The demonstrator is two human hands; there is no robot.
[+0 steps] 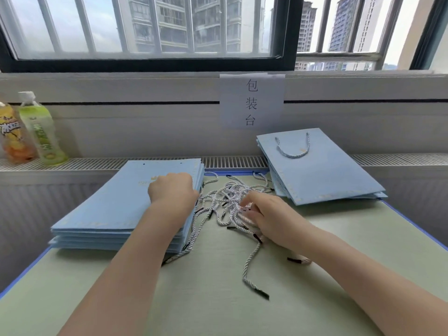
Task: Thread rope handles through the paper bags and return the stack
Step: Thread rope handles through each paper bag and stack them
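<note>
A stack of flat light-blue paper bags (104,209) without handles lies at the left of the green table. My left hand (172,189) rests on its top bag near the right edge, fingers curled at the edge. A tangle of white-and-blue rope handles (225,200) with black tips lies in the middle. My right hand (264,214) is in that pile and pinches rope strands. A second stack of blue bags (322,175) lies at the right; its top bag has a rope handle (294,146) threaded through it.
Two drink bottles (36,129) stand on the grille ledge at the far left. A paper sign (252,103) hangs on the wall below the window. The table (218,299) has a blue edge strip, and one loose rope (252,275) trails toward me.
</note>
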